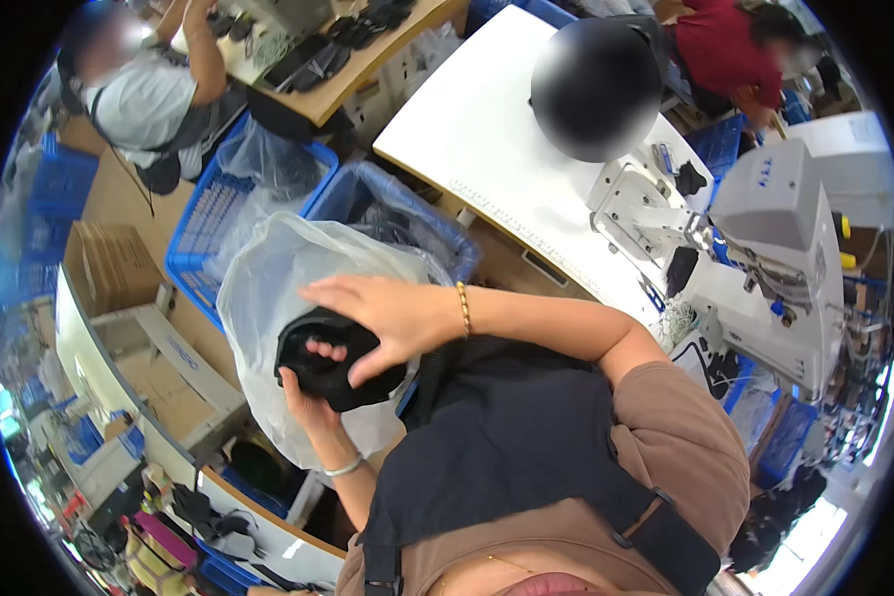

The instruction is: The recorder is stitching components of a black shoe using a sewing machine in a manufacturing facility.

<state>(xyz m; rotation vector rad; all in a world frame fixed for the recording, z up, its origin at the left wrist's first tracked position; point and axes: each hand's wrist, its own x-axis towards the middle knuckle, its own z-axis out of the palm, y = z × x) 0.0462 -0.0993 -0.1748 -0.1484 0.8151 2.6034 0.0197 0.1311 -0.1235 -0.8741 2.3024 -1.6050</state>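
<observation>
A black fabric piece point(343, 370) with an opening in it is held by my left hand point(313, 402), which wears a silver bangle. The thumb lies on its near edge, and the fingertips show through the opening. My right hand point(392, 313), with a gold bracelet at the wrist, reaches across above the same piece. Its fingers and thumb are spread wide; whether the thumb touches the fabric I cannot tell. Behind and under both hands is a large translucent plastic bag point(258, 288). What the bag contains is hidden.
Blue baskets point(194, 228) lined with plastic stand just beyond the bag. A white worktable point(467, 109) with a sewing machine point(780, 209) is on my right. A cardboard box point(114, 266) and a white-edged table lie left. Co-workers sit at the far left and far right.
</observation>
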